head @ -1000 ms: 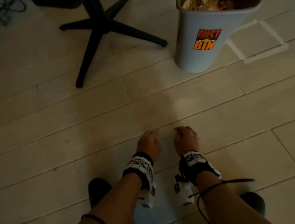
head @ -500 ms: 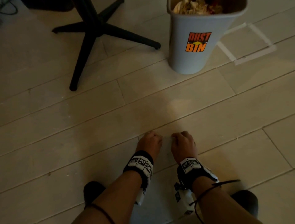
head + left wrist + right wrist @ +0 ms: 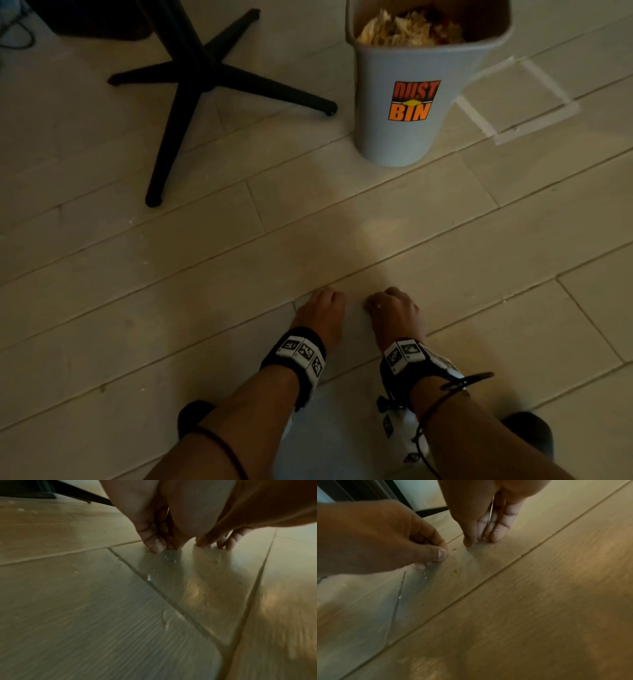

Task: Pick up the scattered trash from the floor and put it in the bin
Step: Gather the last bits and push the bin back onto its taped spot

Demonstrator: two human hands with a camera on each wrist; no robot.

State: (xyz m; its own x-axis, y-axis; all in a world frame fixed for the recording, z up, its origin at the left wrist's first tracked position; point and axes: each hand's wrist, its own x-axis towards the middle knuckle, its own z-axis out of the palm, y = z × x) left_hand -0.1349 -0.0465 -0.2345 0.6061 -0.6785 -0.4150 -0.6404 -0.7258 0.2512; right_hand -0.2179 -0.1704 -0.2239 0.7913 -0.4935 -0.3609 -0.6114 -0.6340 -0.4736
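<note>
- Left hand [image 3: 322, 313], head view: knuckles up, fingers curled down to the floor [image 3: 171, 274]; right hand [image 3: 394, 313] just beside it in the same pose, a narrow strip of floor between them. Both forearms reach forward, each with a black wrist strap [image 3: 301, 353] carrying square markers.
- Bin [image 3: 411, 102], head view: upright, well ahead of the right hand and slightly to its right, long axis vertical, mouth up, "DUST BIN" label facing the hands. Crumpled trash [image 3: 407, 29] fills its top. Black chair base [image 3: 202, 72] stands ahead of the left hand, to the left.
- Left wrist view: left hand [image 3: 154, 524] fingertips [image 3: 157, 546] bunched and pressed to the floor [image 3: 85, 601]. Pale crumbs [image 3: 169, 557] lie right at the tips. Whether anything is pinched, cannot tell. Right-hand fingertips touch down just beyond.
- Right wrist view: right hand [image 3: 481, 513] has thumb and fingers drawn together, tips on the floor [image 3: 539, 588] over a small patch of crumbs [image 3: 471, 550]; grasp not resolvable. Left hand [image 3: 376, 536] is curled, thumb against fingertips, more crumbs at its tips. Specks too small to show any long axis.
</note>
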